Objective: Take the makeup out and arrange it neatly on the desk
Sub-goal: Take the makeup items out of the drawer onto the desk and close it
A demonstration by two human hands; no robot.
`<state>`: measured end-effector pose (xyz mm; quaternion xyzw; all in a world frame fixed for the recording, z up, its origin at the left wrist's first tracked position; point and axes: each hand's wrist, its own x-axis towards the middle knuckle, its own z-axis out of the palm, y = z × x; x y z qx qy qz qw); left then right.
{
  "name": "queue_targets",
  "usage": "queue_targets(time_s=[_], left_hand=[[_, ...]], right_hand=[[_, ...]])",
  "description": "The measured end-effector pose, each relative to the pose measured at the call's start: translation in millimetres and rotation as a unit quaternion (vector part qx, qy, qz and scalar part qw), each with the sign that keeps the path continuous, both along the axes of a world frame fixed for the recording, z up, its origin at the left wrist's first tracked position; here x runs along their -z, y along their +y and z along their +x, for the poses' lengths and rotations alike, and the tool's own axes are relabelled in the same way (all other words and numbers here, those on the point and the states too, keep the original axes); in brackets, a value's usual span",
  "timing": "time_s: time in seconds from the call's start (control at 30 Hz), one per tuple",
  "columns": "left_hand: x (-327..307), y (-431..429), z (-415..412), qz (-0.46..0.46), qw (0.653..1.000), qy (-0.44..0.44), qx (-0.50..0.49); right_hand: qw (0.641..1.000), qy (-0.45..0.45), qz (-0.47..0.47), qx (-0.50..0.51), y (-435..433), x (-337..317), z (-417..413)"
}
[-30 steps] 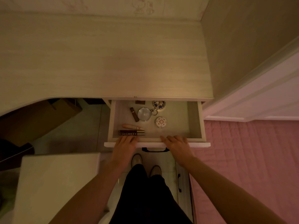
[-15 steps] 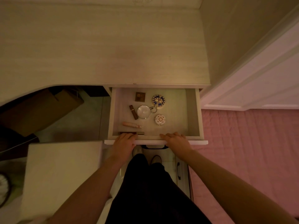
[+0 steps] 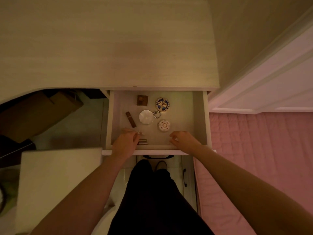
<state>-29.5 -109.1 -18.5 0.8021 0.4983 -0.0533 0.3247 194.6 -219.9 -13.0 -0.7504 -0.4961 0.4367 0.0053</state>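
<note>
Drawer (image 3: 199,119) fully out, both hands inside it now.
Left hand (image 3: 126,143) has curled over the pale tube (image 3: 139,132), grip unclear; right hand (image 3: 184,139) loose, empty. First pick for the tabletop (image 3: 101,48) looks underway.

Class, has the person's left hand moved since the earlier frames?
Yes. The left hand has gone from the drawer front further in, towards the desk.
</note>
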Motion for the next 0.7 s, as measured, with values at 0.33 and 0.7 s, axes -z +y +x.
queue_targets(time_s=[0.33,0.7], left_hand=[[41.9,53.9,51.5,0.001,1.000,0.016,0.005],[97.2,68.4,79.5,-0.018,0.998,0.048,-0.048]], right_hand=[[0.996,-0.030,-0.012,0.087,75.4,45.2,22.3],[0.981,-0.055,0.002,0.186,127.1,95.1,31.5]])
